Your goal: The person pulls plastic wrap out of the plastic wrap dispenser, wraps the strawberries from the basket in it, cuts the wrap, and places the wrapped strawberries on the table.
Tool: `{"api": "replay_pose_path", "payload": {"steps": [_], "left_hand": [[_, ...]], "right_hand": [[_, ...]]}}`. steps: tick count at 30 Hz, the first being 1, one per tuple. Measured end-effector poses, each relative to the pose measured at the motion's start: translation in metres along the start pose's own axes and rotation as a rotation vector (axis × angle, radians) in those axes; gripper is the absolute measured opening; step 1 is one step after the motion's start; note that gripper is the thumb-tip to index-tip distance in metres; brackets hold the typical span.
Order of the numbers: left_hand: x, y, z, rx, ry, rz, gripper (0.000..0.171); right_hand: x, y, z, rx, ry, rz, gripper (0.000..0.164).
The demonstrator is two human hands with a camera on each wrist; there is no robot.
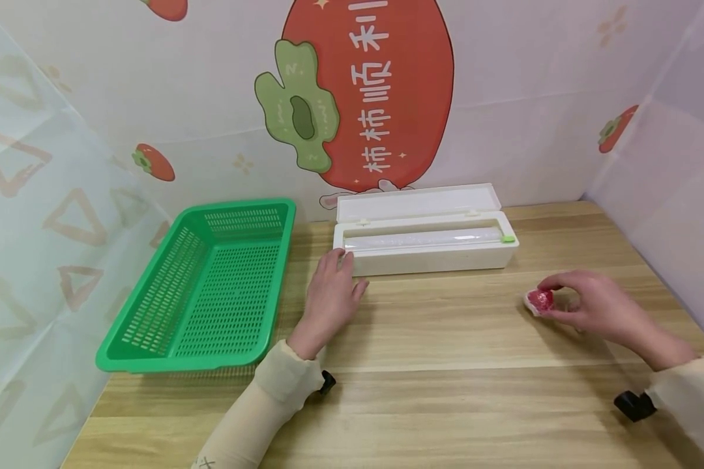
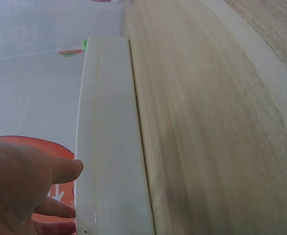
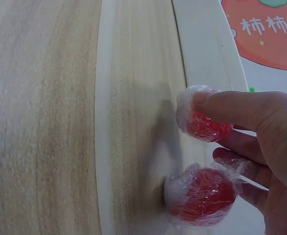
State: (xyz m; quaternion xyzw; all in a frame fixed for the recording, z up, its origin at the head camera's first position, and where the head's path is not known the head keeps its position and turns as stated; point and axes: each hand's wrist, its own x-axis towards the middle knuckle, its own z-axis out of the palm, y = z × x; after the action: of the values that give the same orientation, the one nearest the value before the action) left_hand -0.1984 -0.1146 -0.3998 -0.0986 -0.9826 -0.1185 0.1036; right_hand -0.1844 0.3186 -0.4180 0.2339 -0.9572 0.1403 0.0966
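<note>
My right hand [image 1: 604, 306] pinches a red, roundish thing [image 3: 204, 115] wrapped in crinkled clear plastic film between thumb and fingers, low over the right side of the table. A second film-wrapped red thing [image 3: 202, 196] is beside it in the right wrist view, close under the other fingers; the hand hides it in the head view. My left hand [image 1: 331, 293] has its fingers loosely extended at the left end of a white cling film box [image 1: 428, 262]. Its thumb [image 2: 67, 170] is right at the box's edge. The lid [image 1: 422, 202] stands up, and a film roll [image 1: 422, 240] lies inside.
To the left stands a green plastic basket [image 1: 196, 361] with slotted walls. A small green slider [image 1: 508, 239] sits at the box's right end. The wooden table [image 1: 434, 404] ends at printed cloth walls [image 1: 516, 117] behind and at both sides.
</note>
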Motion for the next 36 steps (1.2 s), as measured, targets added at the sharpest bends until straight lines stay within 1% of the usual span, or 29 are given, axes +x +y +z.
{"api": "replay_pose_path", "payload": {"steps": [6,15,17,20,23,27,30,36], "left_hand": [[0.002,-0.002,0.001,0.016,-0.002,0.003,0.059],[0.004,-0.003,0.004,0.022,-0.022,0.008,0.063],[0.004,-0.004,0.005,0.021,-0.020,0.009,0.063],[0.005,-0.004,0.006,0.022,-0.016,0.012,0.063],[0.005,-0.004,0.006,0.023,-0.013,0.009,0.063],[0.005,-0.004,0.006,0.025,-0.019,0.000,0.063],[0.004,-0.004,0.006,0.024,-0.019,0.001,0.064],[0.005,-0.003,0.006,0.020,-0.017,0.010,0.064]], "right_hand": [[0.007,0.000,0.003,0.013,-0.050,0.005,0.042],[0.011,0.000,0.004,0.021,-0.121,0.034,0.042],[0.011,0.000,0.004,0.023,-0.120,0.034,0.041],[0.011,-0.001,0.005,0.019,-0.093,0.021,0.042],[0.011,-0.001,0.007,0.016,-0.080,0.015,0.045],[0.013,-0.001,0.007,0.027,-0.098,0.036,0.046],[0.013,0.000,0.008,0.034,-0.101,0.049,0.042],[0.013,0.002,0.008,0.030,-0.102,0.053,0.042]]}}
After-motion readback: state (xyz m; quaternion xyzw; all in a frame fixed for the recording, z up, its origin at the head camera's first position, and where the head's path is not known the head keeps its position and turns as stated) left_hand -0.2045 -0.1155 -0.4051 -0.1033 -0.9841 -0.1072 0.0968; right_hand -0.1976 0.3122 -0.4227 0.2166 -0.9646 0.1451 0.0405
